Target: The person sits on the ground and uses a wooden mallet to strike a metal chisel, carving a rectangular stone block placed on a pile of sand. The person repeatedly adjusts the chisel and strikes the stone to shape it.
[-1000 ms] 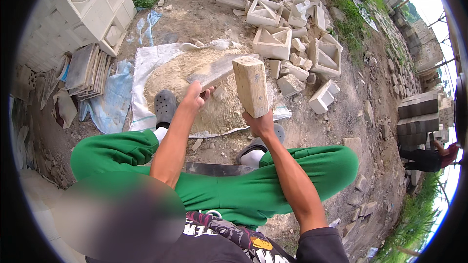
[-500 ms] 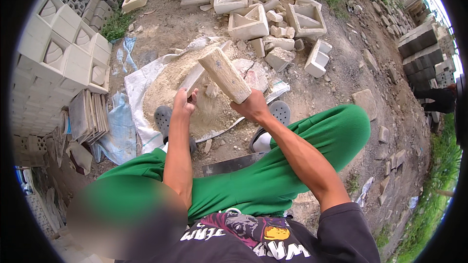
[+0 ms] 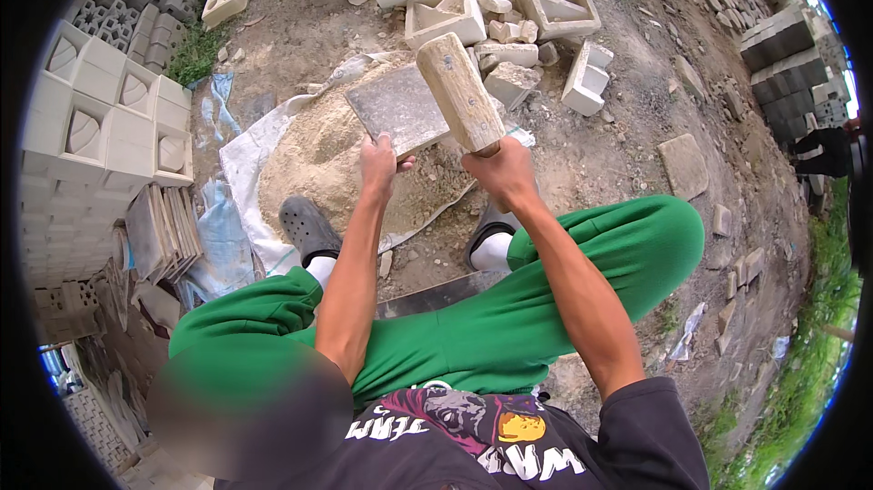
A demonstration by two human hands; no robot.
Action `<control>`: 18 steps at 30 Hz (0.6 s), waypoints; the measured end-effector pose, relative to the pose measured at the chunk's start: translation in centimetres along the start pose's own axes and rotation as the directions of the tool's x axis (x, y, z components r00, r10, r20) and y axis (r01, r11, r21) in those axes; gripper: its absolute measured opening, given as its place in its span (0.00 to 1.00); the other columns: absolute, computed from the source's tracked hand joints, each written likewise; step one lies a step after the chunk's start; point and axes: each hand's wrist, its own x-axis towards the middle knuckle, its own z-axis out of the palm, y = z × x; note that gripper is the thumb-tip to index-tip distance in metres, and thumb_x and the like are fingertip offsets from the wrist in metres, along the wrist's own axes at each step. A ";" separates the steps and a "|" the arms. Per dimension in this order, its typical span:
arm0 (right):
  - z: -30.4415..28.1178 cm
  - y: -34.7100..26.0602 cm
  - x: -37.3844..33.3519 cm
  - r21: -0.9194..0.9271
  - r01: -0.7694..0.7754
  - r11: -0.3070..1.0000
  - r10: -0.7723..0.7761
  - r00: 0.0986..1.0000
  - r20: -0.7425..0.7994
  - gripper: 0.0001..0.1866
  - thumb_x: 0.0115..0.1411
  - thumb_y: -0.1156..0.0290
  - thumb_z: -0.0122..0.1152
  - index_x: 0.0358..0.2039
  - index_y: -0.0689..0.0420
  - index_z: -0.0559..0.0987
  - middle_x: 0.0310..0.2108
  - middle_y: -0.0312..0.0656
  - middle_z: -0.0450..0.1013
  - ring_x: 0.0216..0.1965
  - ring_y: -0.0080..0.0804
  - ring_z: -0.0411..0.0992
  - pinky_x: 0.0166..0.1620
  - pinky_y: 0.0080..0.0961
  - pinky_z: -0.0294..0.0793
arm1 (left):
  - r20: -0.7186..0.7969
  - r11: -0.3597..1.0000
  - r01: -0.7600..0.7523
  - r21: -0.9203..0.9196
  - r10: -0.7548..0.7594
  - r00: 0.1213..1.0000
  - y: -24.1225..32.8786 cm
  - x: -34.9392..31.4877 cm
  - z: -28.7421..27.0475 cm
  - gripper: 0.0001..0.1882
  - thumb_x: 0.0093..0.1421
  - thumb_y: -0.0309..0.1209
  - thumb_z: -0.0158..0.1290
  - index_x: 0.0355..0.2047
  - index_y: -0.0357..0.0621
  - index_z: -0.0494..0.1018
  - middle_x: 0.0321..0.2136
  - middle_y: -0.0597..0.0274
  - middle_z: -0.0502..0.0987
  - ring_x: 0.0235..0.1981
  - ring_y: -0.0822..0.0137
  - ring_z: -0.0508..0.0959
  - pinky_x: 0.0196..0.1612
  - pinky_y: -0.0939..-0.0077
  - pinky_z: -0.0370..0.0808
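My left hand grips the near edge of a flat grey slab, with its broad face turned up. My right hand is closed round the short handle of a wooden mallet, whose thick, worn head points up and away from me. The mallet head covers the slab's right edge; whether the two touch I cannot tell. Under the slab lies a heap of pale crushed rubble and dust on a white woven sack, between my feet.
Broken cream blocks are piled ahead. Patterned blocks form a stack at left, beside several leaning thin slabs. Dark grey blocks stand at far right, near a partly visible person. A dark board lies before my lap.
The slab has turned from nearly edge-on to showing its broad face, and my left hand has shifted right. The mallet has moved right and its head stands more upright.
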 end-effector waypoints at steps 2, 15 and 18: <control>-0.1 1.6 0.2 0.152 -0.085 0.985 0.093 0.995 -0.045 0.19 0.47 0.62 0.71 0.33 0.65 0.83 0.29 0.50 0.82 0.30 0.39 0.82 0.35 0.33 0.79 | 0.059 0.998 -0.041 0.040 0.039 0.997 -2.0 0.6 1.7 0.15 0.71 0.36 0.40 0.49 0.36 0.64 0.34 0.53 0.77 0.22 0.65 0.80 0.18 0.76 0.77; 0.0 4.7 0.6 0.104 -0.177 0.979 0.183 0.982 -0.044 0.13 0.51 0.67 0.68 0.33 0.64 0.81 0.22 0.40 0.77 0.18 0.24 0.74 0.23 0.26 0.75 | -0.039 0.364 0.054 0.930 -0.047 0.998 -7.5 2.9 -0.6 0.17 0.62 0.42 0.56 0.45 0.46 0.78 0.46 0.54 0.79 0.35 0.45 0.80 0.42 0.51 0.76; 1.2 5.8 1.3 -0.009 -0.306 0.952 0.306 0.950 0.067 0.23 0.47 0.55 0.68 0.37 0.60 0.84 0.33 0.48 0.82 0.36 0.41 0.82 0.43 0.35 0.79 | -0.051 0.446 -0.128 0.886 0.369 0.928 -7.1 3.7 -3.3 0.19 0.59 0.42 0.59 0.46 0.47 0.77 0.43 0.54 0.78 0.42 0.48 0.78 0.45 0.53 0.75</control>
